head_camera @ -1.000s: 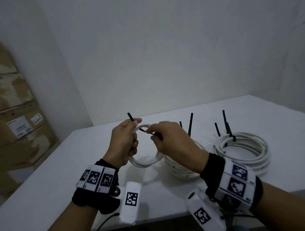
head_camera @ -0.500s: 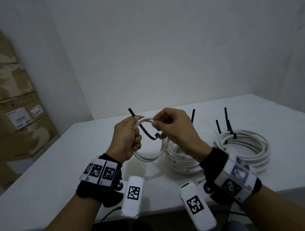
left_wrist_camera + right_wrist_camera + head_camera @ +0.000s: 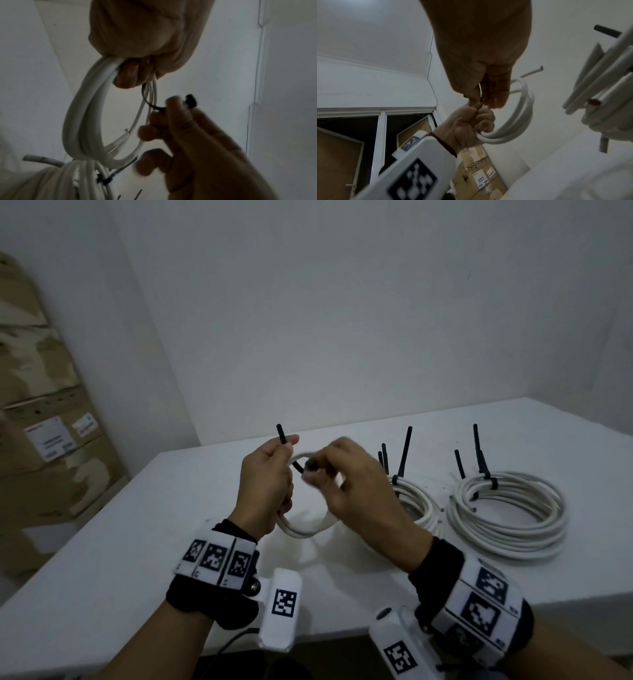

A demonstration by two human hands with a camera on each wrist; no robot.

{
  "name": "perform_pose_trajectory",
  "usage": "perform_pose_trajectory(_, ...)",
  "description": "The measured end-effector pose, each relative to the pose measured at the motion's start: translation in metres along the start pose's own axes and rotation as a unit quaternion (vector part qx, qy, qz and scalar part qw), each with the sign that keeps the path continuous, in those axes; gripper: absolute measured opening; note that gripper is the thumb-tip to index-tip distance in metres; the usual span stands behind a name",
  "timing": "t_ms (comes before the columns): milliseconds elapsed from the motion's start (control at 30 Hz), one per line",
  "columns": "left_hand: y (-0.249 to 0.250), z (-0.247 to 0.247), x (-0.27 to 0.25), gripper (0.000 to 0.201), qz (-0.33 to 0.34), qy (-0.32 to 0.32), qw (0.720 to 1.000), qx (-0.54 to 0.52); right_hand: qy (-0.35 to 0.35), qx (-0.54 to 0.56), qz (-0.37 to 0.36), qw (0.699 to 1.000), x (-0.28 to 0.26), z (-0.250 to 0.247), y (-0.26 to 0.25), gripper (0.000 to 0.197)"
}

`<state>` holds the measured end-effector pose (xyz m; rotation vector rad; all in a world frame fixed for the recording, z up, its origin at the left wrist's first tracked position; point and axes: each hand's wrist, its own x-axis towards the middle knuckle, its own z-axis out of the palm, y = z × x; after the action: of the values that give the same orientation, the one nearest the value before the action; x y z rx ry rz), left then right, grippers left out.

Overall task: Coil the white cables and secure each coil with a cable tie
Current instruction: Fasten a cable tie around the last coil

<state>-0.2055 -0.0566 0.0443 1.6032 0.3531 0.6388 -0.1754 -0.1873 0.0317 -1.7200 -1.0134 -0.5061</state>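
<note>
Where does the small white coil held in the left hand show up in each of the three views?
Head: the small white coil hangs at centre, below the left hand, partly behind the right hand.
Left wrist: left of centre, looping down from the fist.
Right wrist: right of centre, curving out of the left fist.
Shared landmark: the black cable tie at the top of the coil, seen in the head and left wrist views.

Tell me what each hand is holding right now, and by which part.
Left hand grips the small white coil at its top, with the tie's tail. Right hand pinches the black cable tie near its head.
</note>
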Motion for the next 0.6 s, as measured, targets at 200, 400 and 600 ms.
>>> perform_pose_trajectory(200,-0.011,0.006,-0.005,0.028,0.169,0.039,0.968,0.180,0.056,0.040,0.099,0.993,0.021,-0.003,-0.002,0.016)
perform_pose_trajectory(400,-0.011,-0.001,-0.004,0.028,0.241,0.036,0.913,0.326,0.022,0.018,0.121,0.992,0.027,-0.001,0.005,0.017)
perform_pose_trajectory(600,-0.007,-0.002,-0.009,0.029,0.266,0.034,0.884,0.384,0.017,0.025,0.124,0.992,0.025,0.001,0.005,0.016)
